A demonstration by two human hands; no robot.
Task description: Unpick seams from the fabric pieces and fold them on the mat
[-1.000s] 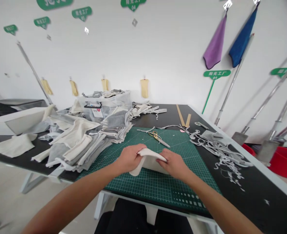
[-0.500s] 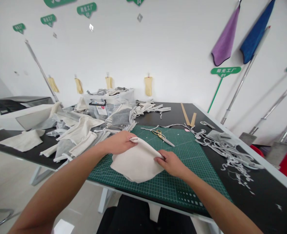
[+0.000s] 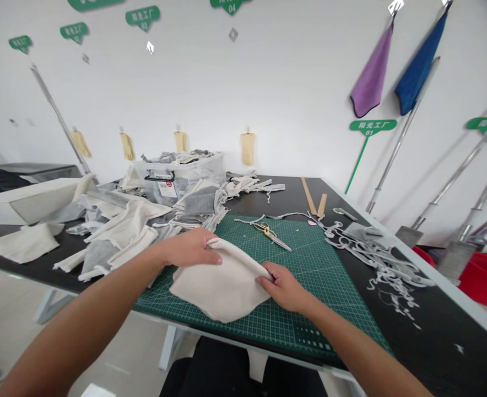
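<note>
A cream piece of cloth [image 3: 221,286] lies spread on the green cutting mat [image 3: 309,264], hanging slightly over its near edge. My left hand [image 3: 189,248] grips the cloth's far left corner, thumb under the fold. My right hand [image 3: 282,286] pinches its right edge. Gold-handled scissors [image 3: 270,233] lie on the mat just beyond both hands.
A heap of grey and cream cloth pieces [image 3: 140,231] covers the table's left side, with a clear plastic bin [image 3: 181,173] behind it. Trimmed white strips [image 3: 375,253] litter the right side. Two wooden rulers [image 3: 312,198] lie at the back. A red tub [image 3: 483,278] stands beyond the right edge.
The folded cloth has been opened out flat on the mat. My left hand moved left and away with its corner, while my right hand stayed on the right edge.
</note>
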